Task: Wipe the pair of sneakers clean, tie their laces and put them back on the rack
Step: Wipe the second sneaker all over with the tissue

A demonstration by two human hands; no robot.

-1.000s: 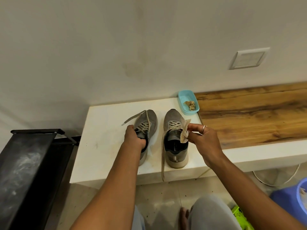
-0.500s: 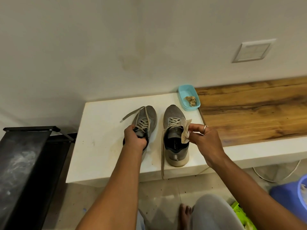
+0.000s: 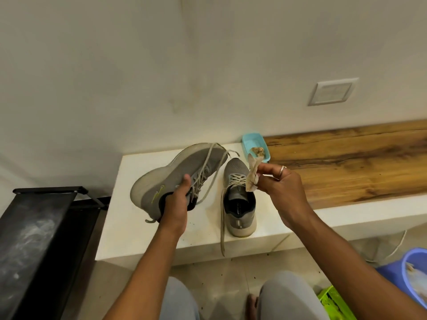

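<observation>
A soiled wipe (image 3: 253,179) is being pinched between the thumb and fingertips (image 3: 268,168) of the right hand (image 3: 284,188). Its crumpled length is being held upright and clear of the palm, apparently so that a usable face is being presented to the shoe. Opposite it, the collar of a grey sneaker (image 3: 166,179) is being gripped by the curled fingers (image 3: 186,181) of the left hand (image 3: 176,204). The shoe is being held off the bench (image 3: 129,204) and tipped onto its side, with the sole turned away to the upper left and the side panel turned to the camera. This pose is judged to be meant to bring upper and midsole within reach of the wipe. Its untied laces (image 3: 208,172) are being left to dangle in loose loops below the tongue. The other sneaker (image 3: 240,204) is being borne upright by the bench just beside the right hand, toe to the wall. One slack lace (image 3: 222,227) is being let hang over the front edge, and this shoe is judged to be waiting its turn. Behind it, against the wall, a crumpled scrap is being held in a teal tray (image 3: 248,140), seemingly a spot for spent wipes. The black rack (image 3: 41,227), where the pair is to be returned, is being shown close by the bench's left end. Wiping is judged to be under way, with tying and racking not yet done.
</observation>
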